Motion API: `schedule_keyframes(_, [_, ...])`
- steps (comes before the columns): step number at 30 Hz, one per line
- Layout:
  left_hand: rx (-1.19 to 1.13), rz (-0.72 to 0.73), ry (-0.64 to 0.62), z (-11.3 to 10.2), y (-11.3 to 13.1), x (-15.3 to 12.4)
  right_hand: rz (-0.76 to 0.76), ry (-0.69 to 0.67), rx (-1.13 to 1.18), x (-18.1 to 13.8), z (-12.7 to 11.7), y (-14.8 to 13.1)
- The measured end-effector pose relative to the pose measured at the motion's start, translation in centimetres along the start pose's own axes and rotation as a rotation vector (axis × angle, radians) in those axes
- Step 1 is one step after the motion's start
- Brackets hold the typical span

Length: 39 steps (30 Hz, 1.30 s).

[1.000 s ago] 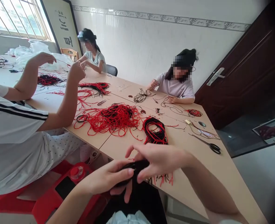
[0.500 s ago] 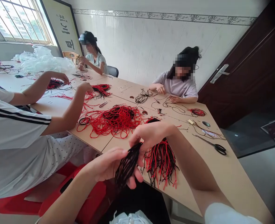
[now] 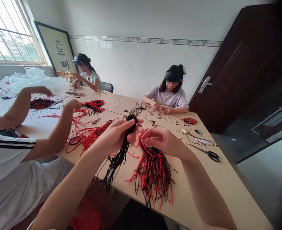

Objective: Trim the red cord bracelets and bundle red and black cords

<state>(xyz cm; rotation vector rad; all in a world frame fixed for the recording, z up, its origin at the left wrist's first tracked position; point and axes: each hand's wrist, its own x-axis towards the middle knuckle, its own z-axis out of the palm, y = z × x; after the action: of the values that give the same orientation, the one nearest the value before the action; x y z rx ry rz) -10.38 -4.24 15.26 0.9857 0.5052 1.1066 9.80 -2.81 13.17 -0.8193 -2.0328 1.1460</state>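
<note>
A bundle of long black cords [image 3: 124, 148] is gripped in my left hand [image 3: 115, 134], the thumb pressed over its upper part. Its loose ends dangle at the table's front edge. My right hand [image 3: 161, 140] is just to the right, palm down, with fingers curled together at a red cord [image 3: 140, 139]. Beneath that hand lies a thick bunch of red and black cords [image 3: 155, 179], its knotted ends fanned toward me and over the front edge. The fingertips partly hide the contact with the red cord.
A red cord pile [image 3: 83, 140] lies left on the table [image 3: 193, 185]. Black-handled scissors [image 3: 211, 155], a tape roll [image 3: 198, 131] and a red coil [image 3: 189, 121] lie right. A co-worker's arm [image 3: 59, 131] reaches in from the left; two people [image 3: 171, 92] sit opposite.
My hands have separated. The left has lifted the black bundle forward over the table; the right has let go of it and moved to the red and black bunch. My view has shifted.
</note>
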Motion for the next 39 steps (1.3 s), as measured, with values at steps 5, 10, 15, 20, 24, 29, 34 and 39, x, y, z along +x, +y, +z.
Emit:
schedule_keyframes(5, [0.043, 0.102, -0.134, 8.4, 4.0, 7.7, -0.018, 0.234, -0.062, -4.4, -4.0, -1.0])
schedule_keyframes(10, [0.070, 0.120, -0.350, 15.8, 1.4, 13.1, -0.014, 0.611, 0.034, -10.1, -8.2, 0.3])
schedule_keyframes(15, [0.121, -0.065, -0.369, 15.7, -9.5, 15.7, 0.082, 0.823, 0.157, -13.5, -10.9, 3.8])
schedule_keyframes(20, [0.124, -0.106, -0.313, 14.0, -17.1, 15.8, 0.201, 0.814, 0.078, -14.5, -12.6, 6.8])
schedule_keyframes(24, [0.163, -0.067, -0.257, 13.8, -18.7, 14.8, 0.240, 0.765, 0.061, -14.5, -13.0, 7.6])
schedule_keyframes(29, [0.220, -0.022, -0.230, 13.7, -19.1, 14.2, 0.222, 0.700, 0.063, -14.1, -12.7, 7.4])
schedule_keyframes(34, [0.284, -0.044, -0.206, 13.3, -18.7, 14.1, 0.213, 0.678, 0.048, -13.7, -12.3, 6.7])
schedule_keyframes(39, [0.364, -0.045, -0.238, 12.7, -17.6, 14.2, 0.238, 0.710, 0.003, -13.5, -12.0, 6.9])
